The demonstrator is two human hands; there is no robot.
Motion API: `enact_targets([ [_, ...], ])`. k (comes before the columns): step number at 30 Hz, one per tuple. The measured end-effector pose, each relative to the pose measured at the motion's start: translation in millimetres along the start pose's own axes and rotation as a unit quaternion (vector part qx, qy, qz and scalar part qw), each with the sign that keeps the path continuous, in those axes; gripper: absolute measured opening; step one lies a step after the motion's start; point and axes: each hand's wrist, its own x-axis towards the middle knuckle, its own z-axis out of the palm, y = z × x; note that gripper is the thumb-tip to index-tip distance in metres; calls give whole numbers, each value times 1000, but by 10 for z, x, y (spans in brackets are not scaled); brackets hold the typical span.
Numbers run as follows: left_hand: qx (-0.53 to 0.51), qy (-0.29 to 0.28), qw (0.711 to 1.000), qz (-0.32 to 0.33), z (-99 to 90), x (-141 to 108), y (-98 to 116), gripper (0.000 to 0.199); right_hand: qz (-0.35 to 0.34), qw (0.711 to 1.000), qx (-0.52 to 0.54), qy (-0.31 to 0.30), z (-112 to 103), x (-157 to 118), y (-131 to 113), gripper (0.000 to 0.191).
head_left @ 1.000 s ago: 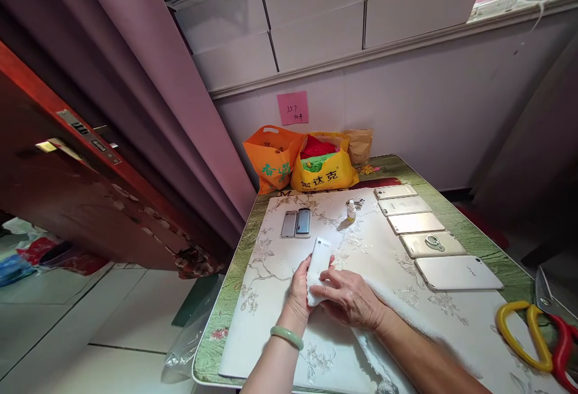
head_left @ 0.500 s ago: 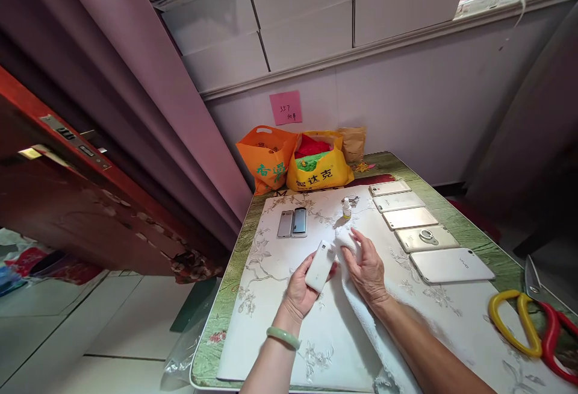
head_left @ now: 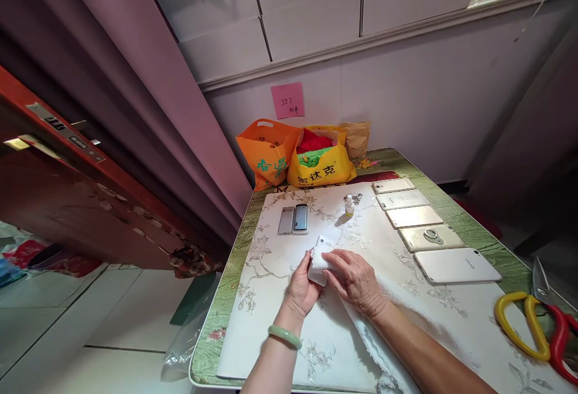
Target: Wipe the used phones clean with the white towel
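One phone (head_left: 327, 243), back upward, sits in the left hand (head_left: 301, 285), whose fingers and thumb close around its sides. The right hand (head_left: 352, 276) has its fingers bunched on a white cloth (head_left: 372, 341), pressing a fold against the phone's back, while the rest trails alongside the right forearm over the desk (head_left: 205, 355). The step in hand looks like wiping that back; the upper end, with its camera, shows bare of cloth. Carrying on the stroke would call for a firm left grip and light, flat pressure from the right. Beyond the hands stand a small bottle (head_left: 349, 205) and two flat phones (head_left: 300, 217); right of the right hand, five more (head_left: 458, 266) lie in a row.
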Motion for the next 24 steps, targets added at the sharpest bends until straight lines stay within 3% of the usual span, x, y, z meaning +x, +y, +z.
enact_targets([
  [3,8,-30,999,8,-28,-7,5,30,-29,1000,-7,-6,-11,-10,-39,28],
  [8,59,-99,993,-35,-21,-72,32,52,-139,986,44,-77,-29,-19,-81,27],
  [10,67,-97,993,-31,-11,-81,34,51,-135,987,48,-74,-25,-17,-72,26],
  [16,56,-48,997,-3,-19,-44,10,27,17,999,33,26,8,-10,47,27],
  [21,123,-92,988,-7,-33,-65,9,38,174,975,37,129,1,32,227,31],
  [24,155,-102,983,-10,-39,-78,14,43,227,953,55,194,-1,55,312,37],
])
